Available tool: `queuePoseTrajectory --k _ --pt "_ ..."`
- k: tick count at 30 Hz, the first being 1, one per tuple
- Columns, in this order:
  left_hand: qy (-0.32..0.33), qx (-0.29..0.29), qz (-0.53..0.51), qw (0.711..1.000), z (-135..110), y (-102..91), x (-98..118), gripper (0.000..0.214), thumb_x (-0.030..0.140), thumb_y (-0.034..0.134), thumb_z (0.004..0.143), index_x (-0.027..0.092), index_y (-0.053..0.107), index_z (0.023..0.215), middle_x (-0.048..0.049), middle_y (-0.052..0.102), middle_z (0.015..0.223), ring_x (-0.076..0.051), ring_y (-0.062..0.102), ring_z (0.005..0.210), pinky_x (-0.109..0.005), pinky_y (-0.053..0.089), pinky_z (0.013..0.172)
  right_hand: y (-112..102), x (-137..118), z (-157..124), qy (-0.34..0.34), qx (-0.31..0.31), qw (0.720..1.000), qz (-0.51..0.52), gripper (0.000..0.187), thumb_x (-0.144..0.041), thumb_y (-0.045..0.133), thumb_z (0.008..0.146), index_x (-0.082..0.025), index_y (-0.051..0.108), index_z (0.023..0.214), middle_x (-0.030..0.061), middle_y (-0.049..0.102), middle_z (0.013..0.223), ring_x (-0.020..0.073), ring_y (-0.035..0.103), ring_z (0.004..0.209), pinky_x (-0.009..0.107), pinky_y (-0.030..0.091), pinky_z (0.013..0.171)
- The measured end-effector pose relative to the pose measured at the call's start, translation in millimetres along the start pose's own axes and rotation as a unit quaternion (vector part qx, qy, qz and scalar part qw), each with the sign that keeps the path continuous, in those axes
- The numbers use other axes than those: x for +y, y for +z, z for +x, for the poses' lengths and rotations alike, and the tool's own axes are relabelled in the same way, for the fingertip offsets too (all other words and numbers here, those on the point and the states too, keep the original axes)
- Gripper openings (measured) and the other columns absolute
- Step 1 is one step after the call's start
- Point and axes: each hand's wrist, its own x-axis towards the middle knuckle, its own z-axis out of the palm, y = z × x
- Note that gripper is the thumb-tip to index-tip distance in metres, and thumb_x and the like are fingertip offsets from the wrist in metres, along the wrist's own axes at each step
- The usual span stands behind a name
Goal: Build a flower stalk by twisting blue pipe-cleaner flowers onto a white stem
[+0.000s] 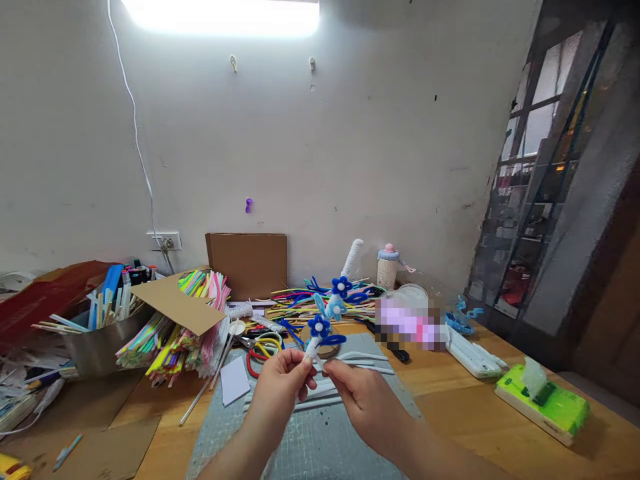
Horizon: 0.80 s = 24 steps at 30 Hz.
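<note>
My left hand point(284, 383) is closed around the lower end of a white fuzzy stem point(354, 257), which tilts up and to the right. Dark blue pipe-cleaner flowers point(342, 287) and a light blue flower point(335, 307) with white centres sit along it, with blue loop leaves beside them. At the stem's base, my right hand point(357, 390) pinches the end of a white pipe cleaner point(319, 362); its fingertips partly hide it. Loose white pipe cleaners point(363, 360) lie under and behind both hands on the grey cutting mat point(320, 443).
Scissors point(263, 347) and white cards point(235, 382) lie left of my hands. Further left are bundled pipe cleaners point(185, 340) and a metal container point(100, 347). Coloured pipe cleaners point(285, 307) and a bottle point(387, 268) stand behind; a tissue pack point(543, 403) is at right.
</note>
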Motion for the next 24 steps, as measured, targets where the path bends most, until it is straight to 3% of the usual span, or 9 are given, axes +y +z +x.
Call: queuePoseTrajectory --k 4,8,14,18,21,24 --pt "-0.010 -0.036 0.025 0.999 -2 3.8 -6 0.033 0.046 0.060 0.065 0.017 0.045 0.067 0.0023 0.055 0.047 -0.009 0.048 0.035 -0.017 0.024 0.032 -1 -2 -3 -0.009 0.030 0.998 0.058 0.028 -0.025 0.027 0.091 -0.020 0.054 0.084 0.0020 0.062 0.076 0.0141 0.055 0.069 0.021 0.033 0.061" --pt "0.021 0.004 -0.003 1.000 -2 7.4 -15 0.035 0.047 0.061 0.065 0.018 0.042 0.067 0.0067 0.050 0.043 -0.003 0.033 0.027 -0.015 0.017 0.030 3 -4 -2 -0.003 0.035 0.995 0.094 0.027 -0.028 0.029 0.091 -0.019 0.052 0.079 0.0006 0.059 0.073 0.0132 0.051 0.065 0.022 0.031 0.058" --pt "0.023 0.031 -0.104 0.994 6 11.1 -29 0.036 0.042 0.067 0.060 0.017 0.044 0.070 0.0045 0.054 0.051 -0.004 0.041 0.036 -0.015 0.023 0.035 11 -2 7 0.013 0.037 0.992 0.120 0.028 -0.029 0.031 0.091 -0.018 0.051 0.075 0.0009 0.059 0.072 0.0131 0.051 0.066 0.022 0.031 0.058" --pt "0.031 0.062 -0.113 0.991 14 10.3 -34 0.037 0.042 0.069 0.058 0.016 0.050 0.076 0.0053 0.051 0.049 -0.004 0.037 0.035 -0.016 0.021 0.038 13 -1 10 0.020 0.035 0.998 0.057 0.029 -0.029 0.029 0.091 -0.018 0.051 0.075 0.0011 0.058 0.070 0.0135 0.051 0.063 0.023 0.029 0.055" --pt "0.062 0.087 -0.036 0.994 17 5.0 -33 0.034 0.042 0.066 0.062 0.014 0.054 0.077 0.0026 0.054 0.052 -0.005 0.038 0.036 -0.018 0.025 0.039 11 -5 7 -0.003 0.033 0.997 -0.067 0.024 -0.021 0.031 0.089 -0.018 0.050 0.075 0.0020 0.059 0.071 0.0141 0.052 0.063 0.024 0.027 0.055" --pt "0.163 0.102 0.171 0.966 17 -5.0 -29 0.020 0.035 0.057 0.072 0.015 0.059 0.073 -0.0018 0.059 0.060 -0.011 0.049 0.047 -0.022 0.034 0.046 6 -13 4 -0.056 0.016 0.979 -0.196 0.016 -0.008 0.039 0.078 -0.018 0.052 0.076 0.0037 0.060 0.073 0.0150 0.053 0.064 0.026 0.024 0.055"
